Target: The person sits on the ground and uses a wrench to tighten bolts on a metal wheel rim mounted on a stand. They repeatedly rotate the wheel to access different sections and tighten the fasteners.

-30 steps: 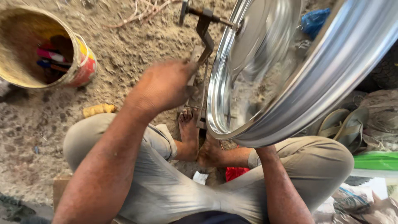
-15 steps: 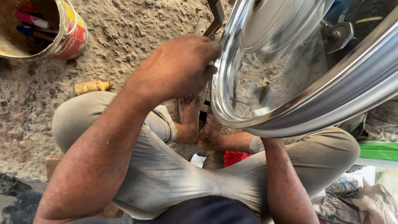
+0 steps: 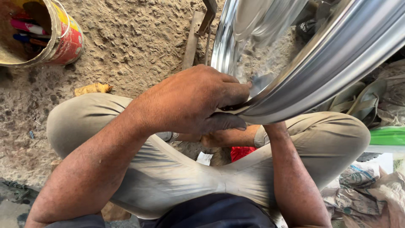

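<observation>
Above the crossed legs, a polished metal wheel rim (image 3: 320, 63) is being gripped at its lower edge by the left hand (image 3: 198, 101), fingers curled over it, seemingly for steadiness. The right hand is being hidden behind the rim; its grip cannot be told. A bucket (image 3: 46, 33) is standing well apart.

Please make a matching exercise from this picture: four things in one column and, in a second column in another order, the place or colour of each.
1. left hand
2. bucket
3. green lid
4. red cloth

a. top left, on the sandy ground
b. between the folded legs
c. gripping the shiny metal rim
d. right edge, beside the knee

Pairs: 1-c, 2-a, 3-d, 4-b
</observation>
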